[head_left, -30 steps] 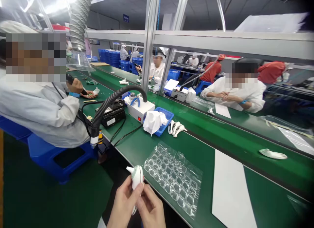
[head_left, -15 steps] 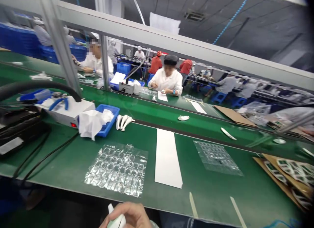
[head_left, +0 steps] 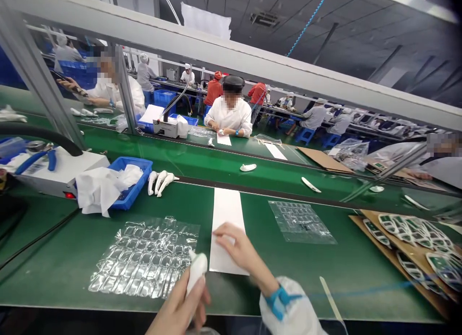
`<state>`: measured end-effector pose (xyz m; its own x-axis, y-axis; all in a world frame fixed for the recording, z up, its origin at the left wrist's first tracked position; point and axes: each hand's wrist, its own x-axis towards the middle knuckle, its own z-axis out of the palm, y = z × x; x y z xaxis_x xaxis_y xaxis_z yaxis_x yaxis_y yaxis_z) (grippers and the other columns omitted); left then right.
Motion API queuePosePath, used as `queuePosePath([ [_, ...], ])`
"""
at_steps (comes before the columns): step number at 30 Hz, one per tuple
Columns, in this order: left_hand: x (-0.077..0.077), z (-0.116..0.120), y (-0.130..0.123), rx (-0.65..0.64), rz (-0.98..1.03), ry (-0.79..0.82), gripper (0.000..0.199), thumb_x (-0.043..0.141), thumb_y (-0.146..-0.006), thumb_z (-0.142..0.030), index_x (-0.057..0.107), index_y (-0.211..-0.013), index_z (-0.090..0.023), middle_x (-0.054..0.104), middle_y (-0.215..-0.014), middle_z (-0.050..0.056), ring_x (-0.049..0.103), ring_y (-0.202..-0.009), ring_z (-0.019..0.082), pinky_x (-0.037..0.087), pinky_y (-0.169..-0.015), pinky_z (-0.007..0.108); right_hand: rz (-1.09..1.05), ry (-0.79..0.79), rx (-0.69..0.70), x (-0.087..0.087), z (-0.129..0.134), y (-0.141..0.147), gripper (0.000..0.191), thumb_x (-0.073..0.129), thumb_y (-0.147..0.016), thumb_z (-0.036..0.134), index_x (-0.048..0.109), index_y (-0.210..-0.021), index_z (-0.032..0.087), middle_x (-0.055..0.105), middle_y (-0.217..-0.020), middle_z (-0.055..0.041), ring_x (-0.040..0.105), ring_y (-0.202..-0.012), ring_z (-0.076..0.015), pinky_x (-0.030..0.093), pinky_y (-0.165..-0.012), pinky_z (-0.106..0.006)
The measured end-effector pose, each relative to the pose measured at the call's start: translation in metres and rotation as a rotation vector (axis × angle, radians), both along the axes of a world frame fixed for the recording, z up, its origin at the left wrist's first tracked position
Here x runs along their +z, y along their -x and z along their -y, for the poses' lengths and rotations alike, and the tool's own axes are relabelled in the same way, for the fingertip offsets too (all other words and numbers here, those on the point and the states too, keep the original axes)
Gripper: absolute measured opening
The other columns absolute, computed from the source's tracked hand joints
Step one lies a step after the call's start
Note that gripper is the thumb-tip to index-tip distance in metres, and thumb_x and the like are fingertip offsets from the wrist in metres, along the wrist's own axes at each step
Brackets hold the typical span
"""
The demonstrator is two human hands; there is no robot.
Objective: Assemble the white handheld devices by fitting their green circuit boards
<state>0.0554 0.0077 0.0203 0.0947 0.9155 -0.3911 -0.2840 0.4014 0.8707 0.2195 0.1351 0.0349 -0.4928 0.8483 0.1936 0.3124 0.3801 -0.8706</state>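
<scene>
My left hand (head_left: 180, 301) is closed around a white curved plastic housing (head_left: 198, 271) with a narrow tip, held upright near the bench's front edge. Over a long white sheet of paper (head_left: 228, 207) reaches my right hand (head_left: 236, 248), its fingers and thumb apart and nothing visible between them. Whether its fingertips touch the paper I cannot tell. A blue wrist strap (head_left: 279, 301) with a cord circles my right wrist. Left of the paper lies a clear plastic sheet with rows of pockets (head_left: 144, 258), partly behind the housing.
Several white curved housings (head_left: 160, 182) lie beside a blue tray (head_left: 132, 195) holding white cloths. A white box (head_left: 61, 176) with pliers stands at left. Another clear sheet (head_left: 301, 222) and cardboard with green-and-white parts (head_left: 407, 231) lie at right. Beyond runs a green conveyor (head_left: 202, 164); co-workers sit across.
My left hand has risen from the bottom edge with the white housing. My right hand has come into view over the paper. The view has shifted to the right.
</scene>
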Motion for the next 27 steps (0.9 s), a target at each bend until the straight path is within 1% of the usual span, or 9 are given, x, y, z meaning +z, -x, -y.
queuePosePath([
  [3,0.003,-0.036,-0.017,0.066,0.09,-0.016,0.054,0.064,-0.074,-0.062,0.061,-0.101,-0.015,0.066,-0.087,0.008,0.067,-0.082,0.023,0.055,-0.079,0.034,0.075,-0.054,-0.081,-0.022,-0.05,-0.01,0.017,0.058,-0.08,0.012,0.072,-0.086,0.02,0.059,-0.083,-0.004,0.056,-0.081,-0.0186,0.044,-0.077,-0.033],
  [6,0.0,-0.058,-0.028,0.152,0.15,0.041,0.067,0.07,-0.065,-0.065,0.059,-0.106,-0.013,0.066,-0.098,0.012,0.064,-0.103,0.028,0.05,-0.096,0.037,0.092,-0.044,-0.083,-0.04,-0.069,-0.007,0.017,0.059,-0.075,0.007,0.07,-0.08,0.019,0.056,-0.08,-0.0025,0.054,-0.079,-0.0178,0.043,-0.072,-0.03],
  [9,-0.006,-0.064,-0.031,0.165,0.141,0.055,0.068,0.071,-0.065,-0.065,0.059,-0.106,-0.011,0.066,-0.101,0.013,0.061,-0.108,0.029,0.048,-0.099,0.037,0.094,-0.043,-0.091,-0.047,-0.07,-0.005,0.014,0.059,-0.075,0.007,0.066,-0.075,0.019,0.054,-0.08,-0.0017,0.052,-0.08,-0.0177,0.042,-0.072,-0.03],
  [17,-0.021,-0.062,-0.031,0.125,0.076,-0.013,0.057,0.059,-0.08,-0.059,0.056,-0.113,-0.013,0.067,-0.106,0.014,0.062,-0.108,0.026,0.047,-0.1,0.037,0.044,-0.015,-0.157,-0.046,-0.07,-0.004,0.01,0.055,-0.075,0.013,0.054,-0.069,0.02,0.052,-0.074,0.0004,0.046,-0.076,-0.0177,0.036,-0.074,-0.032],
  [20,-0.014,-0.059,-0.029,0.103,0.012,-0.032,0.058,0.057,-0.08,-0.061,0.056,-0.114,-0.014,0.069,-0.097,0.011,0.064,-0.101,0.024,0.047,-0.094,0.033,-0.034,0.051,-0.177,-0.035,-0.069,-0.007,0.01,0.051,-0.08,0.023,0.049,-0.071,0.02,0.048,-0.067,0.0027,0.044,-0.064,-0.0148,0.036,-0.063,-0.029],
  [22,-0.003,-0.055,-0.026,0.068,-0.003,-0.036,0.057,0.054,-0.08,-0.064,0.059,-0.107,-0.014,0.068,-0.081,0.006,0.066,-0.079,0.02,0.051,-0.078,0.029,-0.088,0.1,-0.175,-0.02,-0.059,-0.006,0.014,0.051,-0.082,0.028,0.047,-0.071,0.021,0.045,-0.063,0.0043,0.043,-0.058,-0.0131,0.036,-0.057,-0.027],
  [23,0.003,-0.052,-0.024,0.052,0.019,-0.031,0.056,0.052,-0.08,-0.066,0.06,-0.1,-0.014,0.065,-0.072,0.003,0.063,-0.065,0.016,0.05,-0.066,0.027,-0.11,0.121,-0.165,-0.01,-0.05,-0.004,0.015,0.051,-0.083,0.03,0.047,-0.072,0.02,0.045,-0.062,0.0046,0.043,-0.056,-0.0126,0.036,-0.056,-0.026],
  [25,0.015,-0.047,-0.019,0.052,0.113,-0.004,0.058,0.044,-0.081,-0.07,0.06,-0.084,-0.014,0.058,-0.058,0.0,0.05,-0.046,0.01,0.04,-0.047,0.022,-0.154,0.175,-0.107,0.011,-0.025,0.003,0.016,0.054,-0.084,0.031,0.049,-0.073,0.02,0.046,-0.06,0.0049,0.044,-0.054,-0.0117,0.037,-0.055,-0.026],
  [27,0.024,-0.042,-0.015,0.088,0.208,0.03,0.062,0.038,-0.082,-0.072,0.059,-0.074,-0.015,0.053,-0.05,-0.001,0.042,-0.04,0.009,0.032,-0.04,0.019,-0.202,0.255,-0.011,0.029,0.003,0.013,0.015,0.055,-0.085,0.029,0.051,-0.074,0.019,0.047,-0.061,0.0046,0.046,-0.053,-0.011,0.038,-0.053,-0.025],
])
